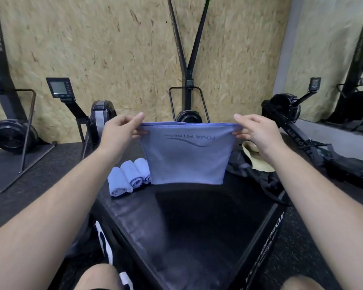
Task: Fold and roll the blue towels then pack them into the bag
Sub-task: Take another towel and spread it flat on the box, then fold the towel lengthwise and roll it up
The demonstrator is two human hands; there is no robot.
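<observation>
Towel [187, 162], blue, hanging flat in the air over the far part of a black box [197, 227], stretched by its top edge between left hand [117, 132] and right hand [258, 132]. Lower edge free, just above the box top. Two layers visible along the top edge. Dark print "YOGA FITNESS" upside down near the top.

Behind everything, chipboard wall [113, 49], with a mirror [344, 59] at far right. Below it, black speckled floor [29, 174] carrying several black exercise machines [13, 132]: two at left, one upright at centre behind the towel, one at right. Box nearest the camera, wide and dark-topped, white lettering on its sides, bare knees [96, 277] at its near edge.

Bag [245, 170], black, slumped with loose straps on the box's far right corner, just right of the towel's lower edge. On it a cream thing [260, 160], unclear what. Three rolls [130, 176] of the same blue cloth at the box's far left, side by side and touching, spiral ends toward the camera, rightmost partly hidden behind the hanging towel.

Left hand pinching the top left corner between thumb and curled fingers. Right hand pinching the top right corner the same way. Both raised level, well apart, cloth taut between them.
</observation>
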